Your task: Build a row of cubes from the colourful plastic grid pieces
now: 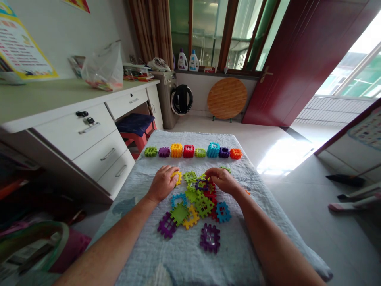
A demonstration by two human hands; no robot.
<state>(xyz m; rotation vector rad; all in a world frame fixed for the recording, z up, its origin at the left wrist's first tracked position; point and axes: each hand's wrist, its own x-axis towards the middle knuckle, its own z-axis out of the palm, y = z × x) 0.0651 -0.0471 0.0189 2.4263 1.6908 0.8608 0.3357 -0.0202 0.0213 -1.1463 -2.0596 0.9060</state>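
Bag (104,65) holds reddish things (104,84); left hand (162,182), yellow piece (179,178).

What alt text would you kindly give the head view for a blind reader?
A person's left hand touches a yellow tile and the right hand is at the right side of a pile of colourful tiles on a pale cloth. Behind the pile stands a row of eight blocks, with a washer and red door beyond.
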